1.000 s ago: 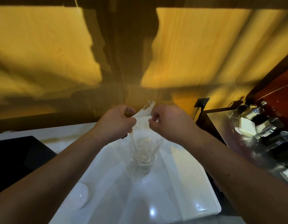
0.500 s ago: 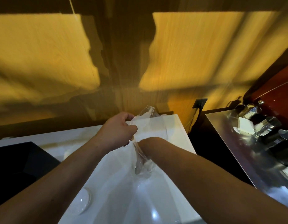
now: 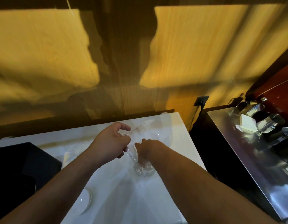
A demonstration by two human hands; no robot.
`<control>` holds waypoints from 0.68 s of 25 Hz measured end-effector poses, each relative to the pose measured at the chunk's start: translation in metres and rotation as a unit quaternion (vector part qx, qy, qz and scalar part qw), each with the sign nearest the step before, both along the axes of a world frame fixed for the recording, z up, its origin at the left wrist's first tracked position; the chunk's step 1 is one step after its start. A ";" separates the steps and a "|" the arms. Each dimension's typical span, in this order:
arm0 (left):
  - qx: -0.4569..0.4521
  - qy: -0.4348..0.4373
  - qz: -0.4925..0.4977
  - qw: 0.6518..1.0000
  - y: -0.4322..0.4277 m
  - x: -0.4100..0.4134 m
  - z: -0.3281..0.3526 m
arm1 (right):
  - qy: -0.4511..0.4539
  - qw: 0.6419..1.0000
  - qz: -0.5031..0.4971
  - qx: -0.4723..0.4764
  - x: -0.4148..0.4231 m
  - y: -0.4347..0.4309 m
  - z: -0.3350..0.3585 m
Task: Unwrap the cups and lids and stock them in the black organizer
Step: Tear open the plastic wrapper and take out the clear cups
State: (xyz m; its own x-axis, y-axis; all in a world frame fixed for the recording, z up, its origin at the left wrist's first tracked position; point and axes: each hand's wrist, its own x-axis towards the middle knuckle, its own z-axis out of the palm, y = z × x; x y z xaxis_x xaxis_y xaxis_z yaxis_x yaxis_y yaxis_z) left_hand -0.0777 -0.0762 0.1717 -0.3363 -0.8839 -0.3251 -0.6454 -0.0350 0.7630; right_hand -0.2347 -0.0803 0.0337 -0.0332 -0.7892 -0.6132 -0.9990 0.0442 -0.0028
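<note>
- Clear wrap (image 3: 145, 126) stands on the white worktop (image 3: 177, 151). Your left hand (image 3: 110, 143) holds its mouth up, pinching the film between thumb and fingers.
- Your right hand (image 3: 144, 148) reaches down inside the wrap. Its fingers are hidden behind the film, so I cannot tell whether they grip anything.
- Clear cups (image 3: 144, 169) sit at the bottom of the wrap, on the worktop just below your right hand.
- One round lid (image 3: 85, 199) lies on the worktop beside your left forearm.
- Your black organizer (image 3: 18, 167) sits at the left, well apart from the cups.
- To your right, a steel counter (image 3: 237, 143) carries blurred metal pieces.
</note>
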 end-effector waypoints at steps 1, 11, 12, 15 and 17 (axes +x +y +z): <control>-0.001 -0.001 0.002 1.000 0.001 0.001 0.000 | 0.009 1.000 0.004 -0.018 0.000 0.000 -0.003; 0.015 0.007 -0.010 1.000 0.003 0.007 -0.019 | 0.038 0.998 0.023 -0.034 0.001 0.002 -0.022; 0.017 0.006 -0.013 1.000 0.002 0.008 -0.020 | 0.031 0.999 0.019 -0.026 0.002 0.001 -0.023; 0.025 0.018 -0.031 0.999 0.002 0.011 -0.024 | 0.038 0.999 0.029 -0.006 0.003 -0.001 -0.024; 0.027 0.029 -0.031 0.999 0.004 0.014 -0.025 | 0.051 0.998 0.038 -0.010 0.000 -0.005 -0.024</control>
